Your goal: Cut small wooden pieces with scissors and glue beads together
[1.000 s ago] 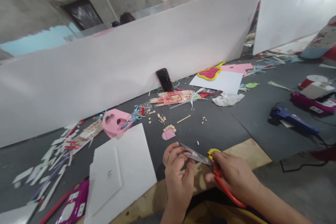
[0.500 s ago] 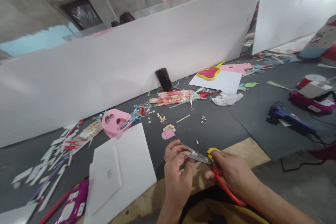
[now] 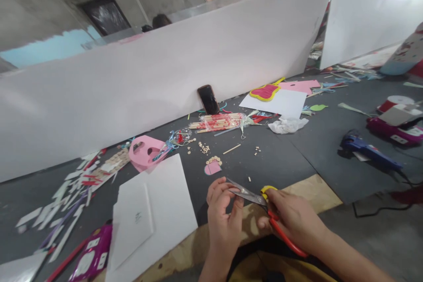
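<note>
My right hand [image 3: 295, 213] grips a pair of scissors [image 3: 253, 197] by its red and yellow handles. The blades point left and stand a little apart. At their tips is my left hand [image 3: 221, 213], its fingers curled and thumb close to the fingertips; whatever it pinches is too small to make out. Just beyond the hands, a small pink rounded piece [image 3: 212, 168] lies on the dark table, with small beige bits [image 3: 214, 159] along its upper edge. More loose bits [image 3: 204, 147] and a thin wooden stick [image 3: 231, 149] lie behind it.
White sheets [image 3: 165, 202] and a purple device [image 3: 92, 253] lie left. A pink cutout [image 3: 145, 152], bundled sticks [image 3: 220, 122] and a propped phone [image 3: 208, 99] stand along the white partition [image 3: 148, 79]. A blue glue gun [image 3: 370, 150] with a cord is at right.
The scissor blades have closed slightly, and the pale bit seen between them before no longer shows there. Both hands stay in nearly the same place; the view has shifted a little.
</note>
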`<state>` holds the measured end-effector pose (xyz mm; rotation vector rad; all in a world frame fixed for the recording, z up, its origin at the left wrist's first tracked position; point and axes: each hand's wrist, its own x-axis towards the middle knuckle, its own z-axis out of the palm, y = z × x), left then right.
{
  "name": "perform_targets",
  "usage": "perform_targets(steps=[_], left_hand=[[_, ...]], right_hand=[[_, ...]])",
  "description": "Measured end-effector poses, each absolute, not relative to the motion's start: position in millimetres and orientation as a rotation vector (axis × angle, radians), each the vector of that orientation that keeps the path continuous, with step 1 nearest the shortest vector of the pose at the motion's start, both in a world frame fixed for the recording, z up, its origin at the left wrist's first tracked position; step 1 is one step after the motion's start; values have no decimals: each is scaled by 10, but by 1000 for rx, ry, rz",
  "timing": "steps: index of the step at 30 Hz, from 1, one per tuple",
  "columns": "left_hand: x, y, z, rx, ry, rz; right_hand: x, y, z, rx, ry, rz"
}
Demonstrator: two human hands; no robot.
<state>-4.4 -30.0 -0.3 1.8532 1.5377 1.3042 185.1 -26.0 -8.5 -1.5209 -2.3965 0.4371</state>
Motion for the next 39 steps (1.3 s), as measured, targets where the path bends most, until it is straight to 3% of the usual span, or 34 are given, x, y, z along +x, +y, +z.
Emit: perform_targets(steps=[39], left_hand=[[-81, -319, 48, 1896, 1498, 1248]], right_hand=[[1792, -266, -9, -1543, -2426, 459]])
